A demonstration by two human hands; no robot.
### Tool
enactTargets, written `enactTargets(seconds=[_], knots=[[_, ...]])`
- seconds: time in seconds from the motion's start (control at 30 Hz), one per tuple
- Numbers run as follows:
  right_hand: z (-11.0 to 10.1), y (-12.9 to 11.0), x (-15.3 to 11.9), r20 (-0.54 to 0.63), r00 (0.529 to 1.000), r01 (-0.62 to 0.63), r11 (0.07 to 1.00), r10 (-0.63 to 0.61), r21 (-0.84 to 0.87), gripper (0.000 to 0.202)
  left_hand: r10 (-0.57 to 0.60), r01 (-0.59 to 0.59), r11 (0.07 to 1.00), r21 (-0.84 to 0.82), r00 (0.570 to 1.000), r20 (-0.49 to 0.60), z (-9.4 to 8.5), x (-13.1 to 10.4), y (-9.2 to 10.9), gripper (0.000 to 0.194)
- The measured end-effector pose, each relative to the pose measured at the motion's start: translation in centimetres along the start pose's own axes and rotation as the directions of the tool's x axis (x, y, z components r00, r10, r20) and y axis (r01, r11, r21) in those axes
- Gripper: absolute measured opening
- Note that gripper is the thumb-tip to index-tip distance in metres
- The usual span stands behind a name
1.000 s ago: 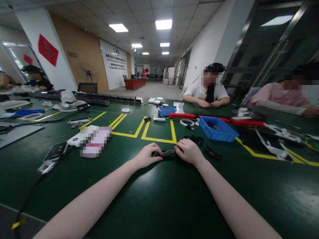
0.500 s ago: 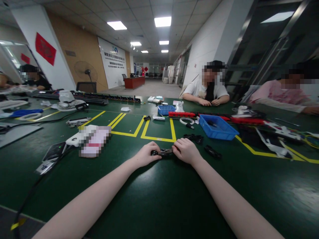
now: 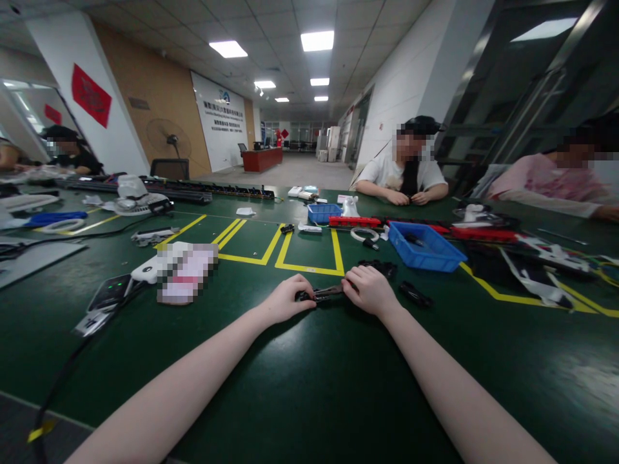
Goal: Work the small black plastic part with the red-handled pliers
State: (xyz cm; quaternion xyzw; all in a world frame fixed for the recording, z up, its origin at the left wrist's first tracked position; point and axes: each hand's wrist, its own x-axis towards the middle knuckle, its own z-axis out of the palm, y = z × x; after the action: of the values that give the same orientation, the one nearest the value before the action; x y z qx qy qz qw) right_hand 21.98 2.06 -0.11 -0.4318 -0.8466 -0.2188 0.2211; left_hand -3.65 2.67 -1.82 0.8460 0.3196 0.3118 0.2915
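Both hands are low over the green table [image 3: 290, 361], close together at the centre. My left hand [image 3: 287, 299] is closed on a small black part [image 3: 308, 297]. My right hand [image 3: 370, 290] is closed round a thin metallic tool [image 3: 331, 291], whose far end reaches the black part; its exact shape is too small to tell. Just behind and beside my right hand lie dark bundled pieces [image 3: 387, 268]. Another black bundle [image 3: 414, 294] rests to the right of it.
Blue trays [image 3: 425, 248] [image 3: 324, 213] stand beyond my right hand, near a red strip [image 3: 354, 222]. A pixelated pink item [image 3: 186, 283] and a black device [image 3: 111, 291] with a cable lie left. People sit at the far side and right.
My right hand has shifted slightly right, with the metallic tool. My left hand stays nearly in place on the black part. The whole view has moved a little.
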Motion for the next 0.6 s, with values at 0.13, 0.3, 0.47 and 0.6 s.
enactTargets(seconds=[0.13,0.3,0.47,0.6], knots=[[-0.05,-0.31,0.15,0.004,1.0,0.016,1.0,-0.016,-0.006,0.029,0.006,-0.006,1.0,0.002,1.0,-0.01,0.1,0.02,-0.07,0.01],[-0.05,-0.57,0.27,0.013,0.999,0.041,0.999,-0.041,-0.003,0.027,0.008,-0.008,1.0,0.001,1.0,-0.015,0.15,0.03,-0.12,0.01],[-0.01,-0.52,0.23,0.016,0.999,0.05,0.999,-0.05,0.0,0.028,0.015,-0.015,1.0,0.0,1.0,-0.016,0.15,0.04,-0.12,0.011],[-0.07,-0.51,0.19,0.024,0.998,0.05,0.999,-0.05,-0.003,0.031,0.019,-0.019,1.0,0.01,1.0,-0.021,0.13,0.01,-0.09,0.011]])
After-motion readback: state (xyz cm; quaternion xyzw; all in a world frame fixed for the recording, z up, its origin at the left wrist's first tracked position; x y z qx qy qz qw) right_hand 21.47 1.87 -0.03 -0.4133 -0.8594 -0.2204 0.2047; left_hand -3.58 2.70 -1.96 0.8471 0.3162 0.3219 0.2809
